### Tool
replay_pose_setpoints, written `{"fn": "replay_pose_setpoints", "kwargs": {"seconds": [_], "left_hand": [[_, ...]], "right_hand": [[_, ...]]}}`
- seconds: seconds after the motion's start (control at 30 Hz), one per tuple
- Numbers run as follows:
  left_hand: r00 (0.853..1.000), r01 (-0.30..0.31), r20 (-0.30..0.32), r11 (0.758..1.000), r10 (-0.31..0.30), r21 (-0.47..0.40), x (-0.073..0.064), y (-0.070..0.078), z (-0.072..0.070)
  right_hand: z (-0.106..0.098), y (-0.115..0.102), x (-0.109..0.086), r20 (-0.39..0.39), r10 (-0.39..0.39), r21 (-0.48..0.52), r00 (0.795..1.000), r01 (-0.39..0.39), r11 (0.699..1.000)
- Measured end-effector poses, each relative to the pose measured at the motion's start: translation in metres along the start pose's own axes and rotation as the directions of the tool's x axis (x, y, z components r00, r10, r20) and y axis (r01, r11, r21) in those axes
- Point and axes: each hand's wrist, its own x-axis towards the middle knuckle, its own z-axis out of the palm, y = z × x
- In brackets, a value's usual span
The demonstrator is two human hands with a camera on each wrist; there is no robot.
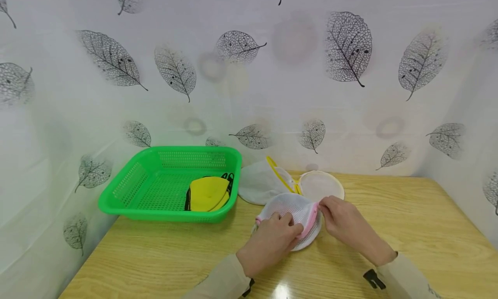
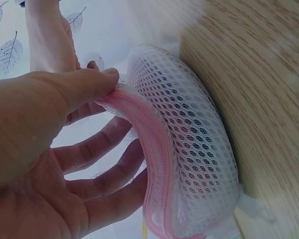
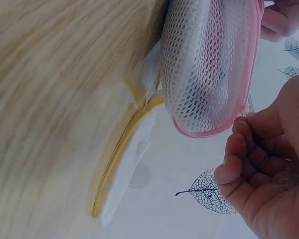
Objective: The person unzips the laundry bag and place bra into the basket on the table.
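A white mesh laundry bag (image 1: pixel 288 204) with a pink zipper band (image 1: pixel 310 223) stands on the table between both hands. My left hand (image 1: pixel 272 238) pinches the band between thumb and forefinger, while its other fingers spread along the pink edge in the left wrist view. At the band's far right end, my right hand (image 1: pixel 344 221) pinches a small pink piece at the zipper's end with thumb and fingertips. Through the honeycomb mesh (image 2: pixel 189 134), dark and reddish patches show in the left wrist view. The right wrist view shows the bag's side wall (image 3: pixel 204 64) bulging out.
Behind the mesh bag lies another white bag (image 1: pixel 322 186) with a yellow zipper edge (image 1: pixel 279 175), spread open. At the left stands a green plastic basket (image 1: pixel 167 217) holding yellow fabric pieces (image 1: pixel 206 195) with black straps. A leaf-print curtain (image 1: pixel 253 95) closes off the table's back.
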Motion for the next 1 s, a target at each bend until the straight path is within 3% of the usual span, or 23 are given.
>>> {"fn": "replay_pose_setpoints", "kwargs": {"seconds": [0.17, 0.4, 1.0], "left_hand": [[1.000, -0.001, 0.016, 0.999, 0.002, -0.037, 0.000, -0.002, 0.001], [0.999, 0.004, 0.053, 0.990, 0.004, -0.140, 0.001, -0.007, 0.001], [0.999, -0.028, 0.018, 0.991, 0.031, -0.128, 0.001, -0.009, 0.002]], "right_hand": [[0.000, 0.004, 0.004, 0.002, 0.017, 0.018, 1.000, -0.017, 1.000], [-0.002, 0.007, 0.006, 0.064, 0.086, 0.043, 0.994, -0.089, 0.995], [0.000, 0.013, 0.007, 0.059, 0.108, 0.036, 0.992, -0.111, 0.993]]}}
